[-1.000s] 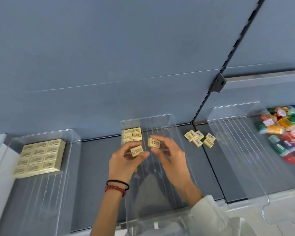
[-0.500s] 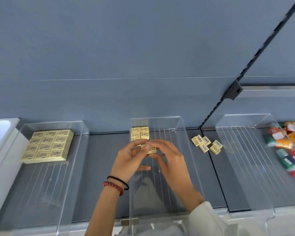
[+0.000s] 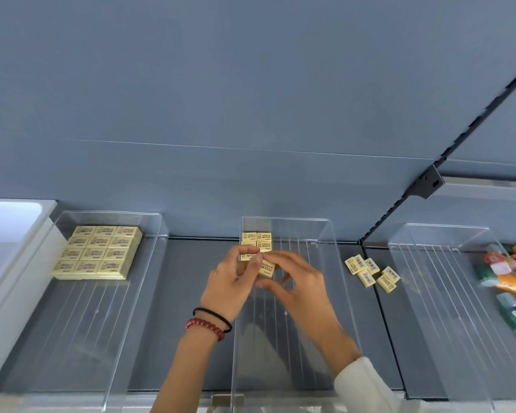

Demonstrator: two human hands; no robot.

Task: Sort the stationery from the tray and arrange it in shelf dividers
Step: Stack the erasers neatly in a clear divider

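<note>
Both hands are inside the middle clear divider (image 3: 325, 234), near its back. My left hand (image 3: 231, 284) pinches a small yellow eraser (image 3: 246, 256) just below the few erasers laid at the back (image 3: 264, 241). My right hand (image 3: 292, 281) pinches a second small yellow eraser (image 3: 267, 269), tilted, right beside the first. Several loose erasers (image 3: 370, 272) with barcodes up lie on the grey shelf between the middle and right dividers.
The left clear divider (image 3: 149, 222) holds a neat block of larger yellow erasers (image 3: 99, 251). The right divider (image 3: 441, 234) has a heap of colourful packets (image 3: 510, 278) beyond it. A black shelf bracket (image 3: 428, 181) runs up the blue back panel.
Both hands moved from apart over the divider to its back, bringing the two erasers together below the laid ones. The camera view shifted left.
</note>
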